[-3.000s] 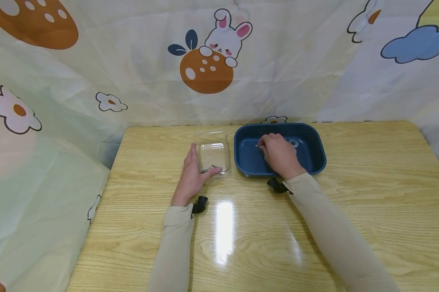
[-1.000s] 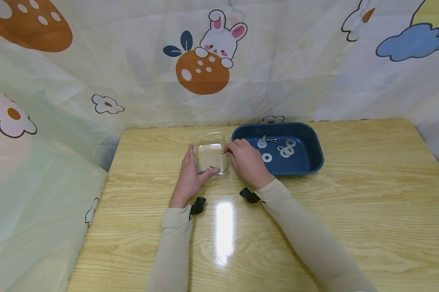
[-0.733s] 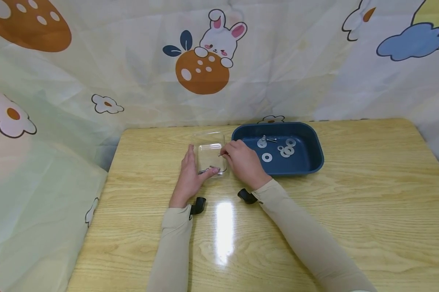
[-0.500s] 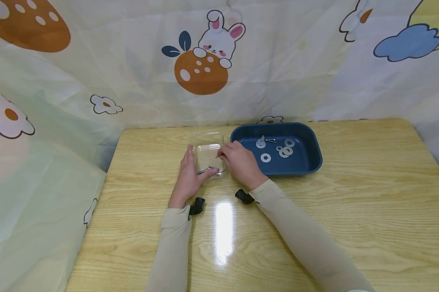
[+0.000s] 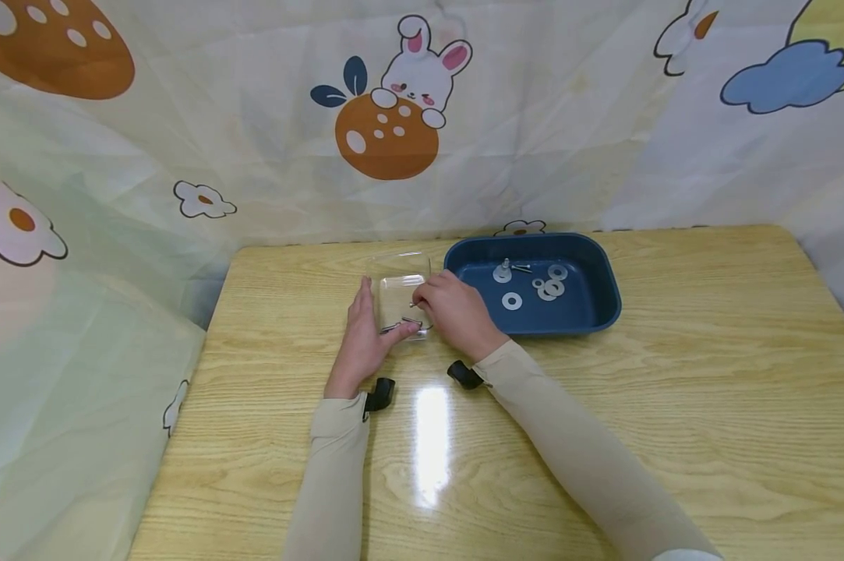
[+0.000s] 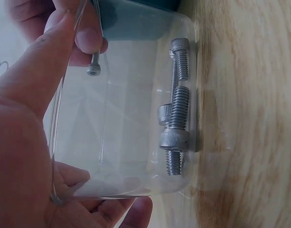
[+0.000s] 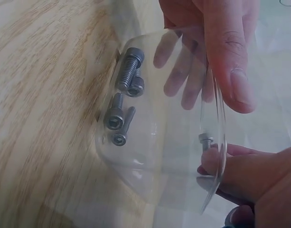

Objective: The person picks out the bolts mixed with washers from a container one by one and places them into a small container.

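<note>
A clear plastic box (image 5: 402, 282) stands on the table, and my left hand (image 5: 361, 343) holds it, fingers along its left side and thumb over the near rim. Several silver socket-head bolts (image 6: 174, 139) lie on the box's floor; the right wrist view shows the same bolts (image 7: 131, 69) through the wall. My right hand (image 5: 460, 315) pinches a smaller socket-head bolt (image 6: 93, 70) just inside the box's rim, above the others. Its head points away from the fingertips, while the rest of its shank is hidden by them.
Right of the box is a blue tray (image 5: 600, 321). In it lie several flat washers (image 5: 512, 301), a loose bolt (image 5: 523, 269) and a bolt standing upright on a washer (image 5: 504, 269). A patterned cloth (image 5: 576, 156) hangs behind the wooden table (image 5: 702, 351).
My right hand has come left from inside the blue tray to over the clear box, carrying the small bolt, and moved slightly further in. The left hand stays on the box.
</note>
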Demonstrator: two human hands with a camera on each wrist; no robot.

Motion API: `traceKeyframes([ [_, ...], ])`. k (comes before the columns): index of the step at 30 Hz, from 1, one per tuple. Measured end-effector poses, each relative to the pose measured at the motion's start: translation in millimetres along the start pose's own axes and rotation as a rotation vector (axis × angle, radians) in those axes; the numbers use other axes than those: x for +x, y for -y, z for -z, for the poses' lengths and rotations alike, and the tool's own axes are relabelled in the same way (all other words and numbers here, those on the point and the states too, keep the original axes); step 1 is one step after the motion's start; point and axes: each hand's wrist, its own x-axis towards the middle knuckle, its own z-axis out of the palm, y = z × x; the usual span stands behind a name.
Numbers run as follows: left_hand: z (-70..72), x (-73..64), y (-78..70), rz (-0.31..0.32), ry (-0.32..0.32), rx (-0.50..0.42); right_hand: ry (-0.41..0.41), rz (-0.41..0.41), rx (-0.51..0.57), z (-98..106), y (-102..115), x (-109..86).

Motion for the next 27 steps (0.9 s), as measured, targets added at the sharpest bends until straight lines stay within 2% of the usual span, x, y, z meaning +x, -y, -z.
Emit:
traceKeyframes([
  [11,-2.5,-2.3,2.5,0.007,0.001,-0.034,0.012,0.041,-0.057,-3.2,1.2,0.0],
  [22,-2.1,-1.2,2.2,-0.005,-0.004,-0.024,0.009,0.03,-0.049,-2.6,1.4,0.5],
  [27,-0.4,-0.9,0.5,0.001,-0.001,-0.016,0.002,0.016,-0.003,1.0,0.5,1.5],
])
